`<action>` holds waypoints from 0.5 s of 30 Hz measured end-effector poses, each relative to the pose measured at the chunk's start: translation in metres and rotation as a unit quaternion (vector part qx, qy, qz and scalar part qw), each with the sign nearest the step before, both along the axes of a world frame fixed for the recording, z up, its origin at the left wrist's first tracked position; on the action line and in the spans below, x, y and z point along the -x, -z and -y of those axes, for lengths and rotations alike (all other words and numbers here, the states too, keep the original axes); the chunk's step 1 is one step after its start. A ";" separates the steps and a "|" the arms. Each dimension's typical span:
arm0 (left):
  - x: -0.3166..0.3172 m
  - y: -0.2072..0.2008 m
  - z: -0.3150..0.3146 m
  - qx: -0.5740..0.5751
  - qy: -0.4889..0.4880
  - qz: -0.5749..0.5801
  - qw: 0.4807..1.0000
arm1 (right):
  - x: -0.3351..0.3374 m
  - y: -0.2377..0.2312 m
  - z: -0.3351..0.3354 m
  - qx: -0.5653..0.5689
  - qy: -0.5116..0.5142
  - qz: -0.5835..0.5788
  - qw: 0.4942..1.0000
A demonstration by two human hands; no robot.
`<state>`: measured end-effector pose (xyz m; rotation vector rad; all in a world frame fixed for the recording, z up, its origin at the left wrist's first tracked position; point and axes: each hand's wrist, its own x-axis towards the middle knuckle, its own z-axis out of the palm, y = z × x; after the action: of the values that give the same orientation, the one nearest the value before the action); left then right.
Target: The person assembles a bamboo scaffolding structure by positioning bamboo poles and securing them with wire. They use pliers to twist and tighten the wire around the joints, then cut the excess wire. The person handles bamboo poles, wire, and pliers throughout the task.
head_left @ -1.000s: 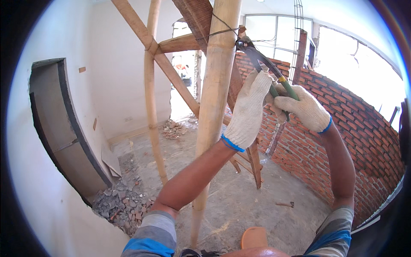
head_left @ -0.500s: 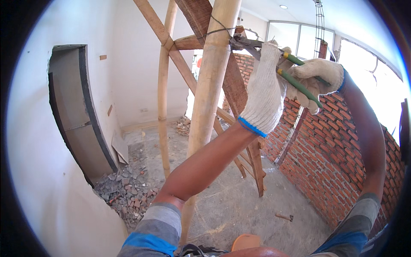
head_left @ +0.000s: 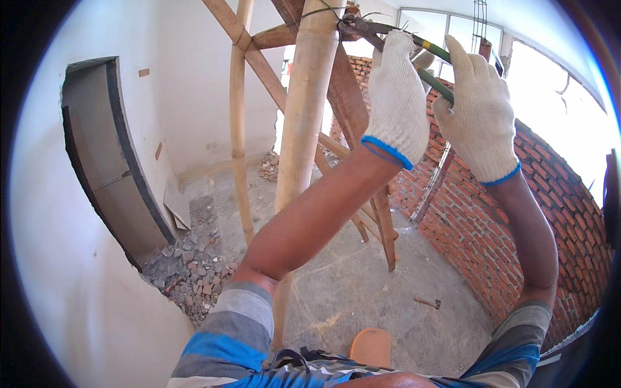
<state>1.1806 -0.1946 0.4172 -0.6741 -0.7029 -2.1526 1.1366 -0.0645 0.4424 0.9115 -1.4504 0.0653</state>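
Note:
Long-handled pincers (head_left: 435,49) with green grips and yellow bands reach up beside a bamboo pole (head_left: 308,97). Their dark jaws sit at the wire binding (head_left: 343,22) on the pole. My left hand (head_left: 398,97), in a white knit glove, is closed round the pincers near the jaws; its fingers are largely hidden behind the handles. Thin wire ends stick out just above that glove. My right hand (head_left: 480,113), gloved the same way, grips the ends of the two green handles, which stand somewhat apart.
Wooden beams (head_left: 346,97) cross behind the pole, with a second bamboo pole (head_left: 239,129) farther left. Rubble (head_left: 194,265) lies by a broken doorway (head_left: 100,161). A hammer-like tool (head_left: 427,302) and an orange object (head_left: 370,347) are below. A brick wall (head_left: 479,239) runs along the right.
My right hand has turned upright from lying across the handles, and its forearm has moved inward. The view has shifted, so the pole and pincers appear higher. The left hand keeps its hold.

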 end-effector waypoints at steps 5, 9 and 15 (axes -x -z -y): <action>0.033 0.053 -0.013 0.044 -0.122 -0.147 0.981 | 0.026 -0.034 -0.006 -0.034 -0.039 -0.068 0.996; 0.014 0.089 -0.002 0.091 -0.011 -0.171 0.981 | 0.007 -0.058 -0.012 -0.113 -0.075 0.053 0.989; -0.005 0.083 0.013 0.180 -0.112 -0.057 0.976 | -0.050 -0.098 -0.025 -0.211 0.041 0.425 0.879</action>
<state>1.1852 -0.2074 0.3346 -0.8560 -1.0673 -1.7815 1.1863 -0.0400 0.5405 1.2525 -2.3871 0.0938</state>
